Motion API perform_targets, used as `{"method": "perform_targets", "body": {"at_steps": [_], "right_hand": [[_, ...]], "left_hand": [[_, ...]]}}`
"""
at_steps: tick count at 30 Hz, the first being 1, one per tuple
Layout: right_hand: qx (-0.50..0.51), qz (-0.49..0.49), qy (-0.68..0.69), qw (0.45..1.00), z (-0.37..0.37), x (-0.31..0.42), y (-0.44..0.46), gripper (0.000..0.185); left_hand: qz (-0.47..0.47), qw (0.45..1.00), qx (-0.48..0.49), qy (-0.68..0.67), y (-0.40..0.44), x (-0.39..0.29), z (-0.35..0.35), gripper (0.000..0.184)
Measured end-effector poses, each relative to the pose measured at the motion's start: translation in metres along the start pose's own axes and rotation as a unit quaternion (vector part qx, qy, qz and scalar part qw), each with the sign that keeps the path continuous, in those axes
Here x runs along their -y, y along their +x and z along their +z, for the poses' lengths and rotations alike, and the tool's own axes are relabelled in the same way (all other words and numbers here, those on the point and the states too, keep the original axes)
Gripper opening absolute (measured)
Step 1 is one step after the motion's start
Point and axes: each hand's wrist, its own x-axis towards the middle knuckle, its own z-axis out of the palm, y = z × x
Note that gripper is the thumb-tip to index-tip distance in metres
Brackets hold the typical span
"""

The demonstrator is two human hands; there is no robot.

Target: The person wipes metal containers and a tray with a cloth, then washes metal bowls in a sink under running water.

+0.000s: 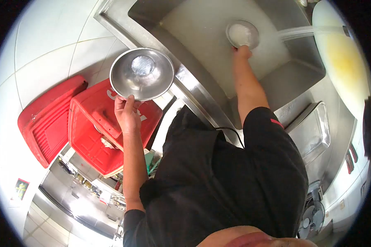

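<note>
My left hand (127,113) pinches the rim of a wide metal bowl (163,80) between thumb and fingers. The bowl is tilted toward me, beside the sink's edge, and its inside looks bare with a bright round patch of light at the bottom. Down in the steel sink (276,80), my right hand (244,51) grips the near rim of a smaller metal bowl (254,36). White stuff, too fine to make out, lies in that bowl. Cloudy water fills the sink around it.
A stream of water (294,33) runs into the sink from the right. Red plastic containers (80,123) stand below the left bowl, with a red lid (45,115) leaning on the tiled wall. A metal tray (313,131) and a fan (313,218) are to the right.
</note>
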Motion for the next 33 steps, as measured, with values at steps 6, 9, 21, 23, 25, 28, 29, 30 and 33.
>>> {"method": "perform_targets", "body": {"at_steps": [6,9,21,23,25,28,29,30,33], "right_hand": [[0.078,-0.015,-0.144,0.986,-0.041,0.061,0.069,0.044],[0.069,-0.093,-0.370,0.922,-0.046,0.086,0.061,0.038],[0.368,-0.150,-0.039,0.917,0.043,0.203,0.016,0.023],[0.330,-0.003,0.156,0.931,0.049,0.217,-0.018,0.026],[0.304,0.021,0.202,0.931,0.046,0.221,-0.037,0.031],[0.378,-0.269,-0.368,0.806,0.028,0.230,0.019,0.041],[0.396,-0.196,-0.266,0.857,0.031,0.234,0.011,0.042],[0.402,-0.122,-0.156,0.894,0.034,0.238,0.001,0.043],[0.385,-0.045,0.003,0.922,0.042,0.264,-0.071,0.043]], "left_hand": [[-0.010,1.000,0.001,0.002,-0.005,0.000,0.005,0.010],[-0.017,1.000,0.014,-0.009,-0.005,0.005,0.006,0.009],[0.010,0.999,0.012,0.042,-0.001,0.001,0.013,0.011],[0.040,0.998,0.028,0.046,0.002,-0.002,0.018,0.012],[0.051,0.996,0.049,0.059,0.003,-0.005,0.023,0.014],[0.048,0.991,0.064,0.104,0.009,-0.007,0.035,0.014],[0.048,0.990,0.068,0.113,0.011,-0.006,0.040,0.015],[0.057,0.991,0.083,0.082,0.013,-0.006,0.049,0.016],[0.046,0.989,0.109,0.094,0.023,-0.001,0.070,0.016]]}}
